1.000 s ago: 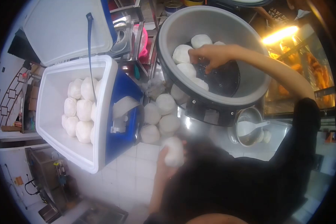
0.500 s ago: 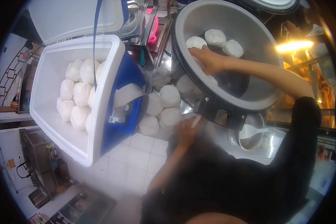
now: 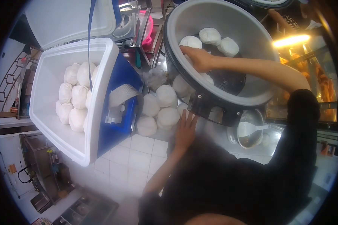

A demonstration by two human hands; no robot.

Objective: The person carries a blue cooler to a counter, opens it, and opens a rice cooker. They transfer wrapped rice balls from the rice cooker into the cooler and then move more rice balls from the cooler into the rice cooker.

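My right hand (image 3: 199,60) reaches into a large round grey pot (image 3: 251,98) with a black outer body. Its fingers curl over a white wrapped bundle (image 3: 187,58) by the pot's left wall, and they are partly hidden. Further white bundles (image 3: 210,36) lie inside the pot on a dark perforated bottom (image 3: 231,80). Below the pot's edge, my left hand (image 3: 185,131) is open with fingers stretched out, fingertips at a pale bundle (image 3: 182,108). Several more white bundles (image 3: 166,95) are heaped to its left on the metal surface.
A blue and white cooler box (image 3: 69,150), lid raised, holds several white bundles (image 3: 79,96). A saucepan (image 3: 256,139) with a white ladle (image 3: 248,129) stands right of my body. Metal pans (image 3: 125,26) and a pink basket (image 3: 148,30) are behind. Another person's arm (image 3: 281,18) shows top right.
My left hand has shifted slightly down and its fingers have spread from a more closed pose. My right hand stays over the bundle in the pot. The view has shifted slightly.
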